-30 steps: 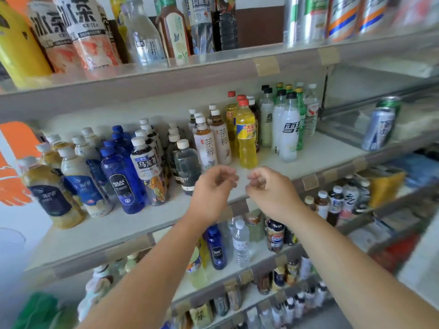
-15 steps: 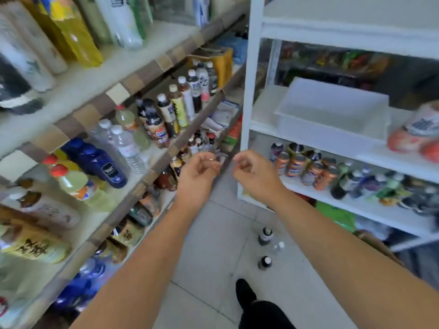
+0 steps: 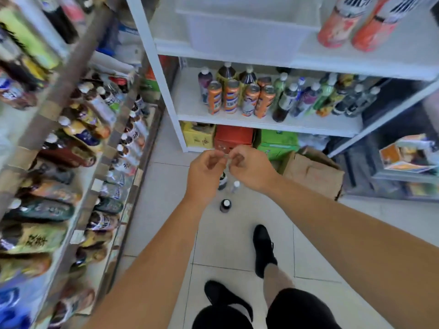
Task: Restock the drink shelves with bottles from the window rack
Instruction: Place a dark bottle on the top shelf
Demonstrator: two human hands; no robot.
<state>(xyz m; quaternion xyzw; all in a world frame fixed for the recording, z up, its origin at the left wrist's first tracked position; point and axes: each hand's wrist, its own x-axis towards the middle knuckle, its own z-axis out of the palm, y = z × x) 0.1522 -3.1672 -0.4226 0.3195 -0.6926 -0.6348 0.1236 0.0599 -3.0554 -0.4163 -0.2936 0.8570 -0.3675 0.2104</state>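
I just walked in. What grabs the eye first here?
The left hand and right hand meet fingertip to fingertip at centre. Behind them, orange drink cans line the middle shelf of the white metal rack. Three small bottles stand on the tiled floor below.

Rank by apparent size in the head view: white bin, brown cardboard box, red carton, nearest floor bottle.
1. white bin
2. brown cardboard box
3. red carton
4. nearest floor bottle
Distances differ; true sizes unsure.
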